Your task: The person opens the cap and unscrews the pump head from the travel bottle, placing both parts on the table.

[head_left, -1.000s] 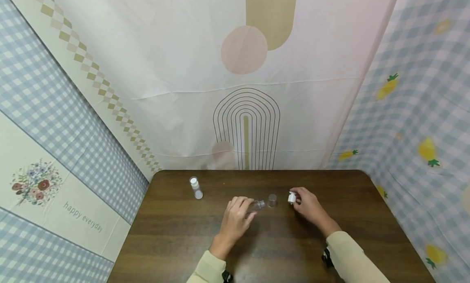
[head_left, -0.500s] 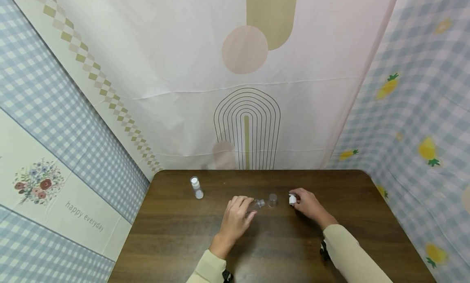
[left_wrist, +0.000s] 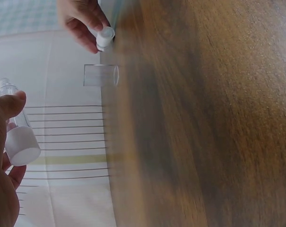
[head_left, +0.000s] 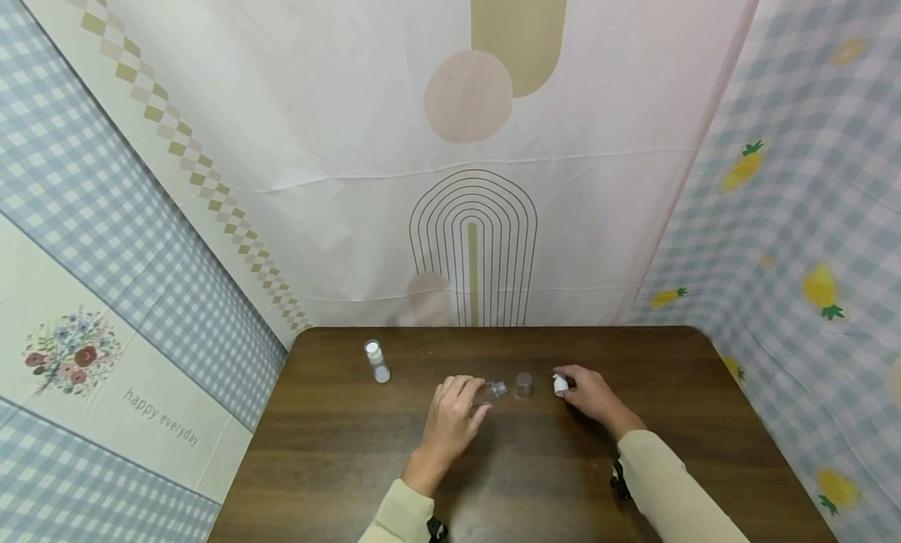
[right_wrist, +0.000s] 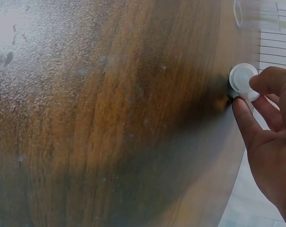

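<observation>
Pale printed cloth (head_left: 605, 238) hangs behind everything, and along its foot runs the far edge of the brown counter (head_left: 338, 465). All the objects are on the farther half, so I should be careful toward the back; on my own side, there is wide room for moving. My left hand (head_left: 449, 422) is curled round a clear bottle (left_wrist: 22, 135) with a white base, tilted, its neck toward the right. It seems to be light, stiff plastic, perhaps a little slippery; the body is the good place to hold. Another bottle (head_left: 377, 361) stands upright at the left, well apart. Just beside the neck, between my two hands, a clear cover (head_left: 523, 385) stands on the counter; I think a small push can knock it over. My right hand (head_left: 591, 394) pinches a white piece (head_left: 560, 385) low near the counter. It looks light and hard, and is best taken by its sides.
</observation>
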Demonstrator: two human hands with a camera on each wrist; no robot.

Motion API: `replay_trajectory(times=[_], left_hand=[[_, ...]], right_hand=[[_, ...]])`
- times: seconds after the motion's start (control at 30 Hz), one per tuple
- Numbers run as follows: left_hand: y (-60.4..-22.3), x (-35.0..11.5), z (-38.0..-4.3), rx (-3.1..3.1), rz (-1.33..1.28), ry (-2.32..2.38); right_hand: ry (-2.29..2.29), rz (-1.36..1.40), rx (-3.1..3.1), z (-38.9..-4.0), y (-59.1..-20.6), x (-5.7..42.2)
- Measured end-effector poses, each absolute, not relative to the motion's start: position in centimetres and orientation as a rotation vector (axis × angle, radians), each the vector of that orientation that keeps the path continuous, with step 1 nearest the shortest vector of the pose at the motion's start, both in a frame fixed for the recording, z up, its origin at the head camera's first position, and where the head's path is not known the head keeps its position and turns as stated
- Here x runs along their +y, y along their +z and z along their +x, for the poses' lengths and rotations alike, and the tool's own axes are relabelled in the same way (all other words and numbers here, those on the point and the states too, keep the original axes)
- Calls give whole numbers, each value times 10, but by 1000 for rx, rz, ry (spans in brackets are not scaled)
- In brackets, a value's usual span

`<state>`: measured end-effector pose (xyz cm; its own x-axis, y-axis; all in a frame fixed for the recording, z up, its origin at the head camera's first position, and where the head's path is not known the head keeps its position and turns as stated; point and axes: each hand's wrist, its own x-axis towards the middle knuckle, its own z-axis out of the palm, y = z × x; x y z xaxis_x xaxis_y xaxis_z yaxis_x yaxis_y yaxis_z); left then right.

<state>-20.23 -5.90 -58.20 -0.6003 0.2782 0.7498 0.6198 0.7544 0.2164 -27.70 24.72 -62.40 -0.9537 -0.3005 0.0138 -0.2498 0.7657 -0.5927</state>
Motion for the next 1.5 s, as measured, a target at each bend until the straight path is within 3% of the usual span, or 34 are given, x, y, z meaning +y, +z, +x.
replay_trajectory(times=[0.83,1.5], left_hand=[[-585,-55,-232,-2318,-615,-722],[-606,-40,-256,-2520,-366,-1010]], right_hand=[[-1019,-260,2795,-272,-621,253],[-1044,-260,2788,-268,-618,255]])
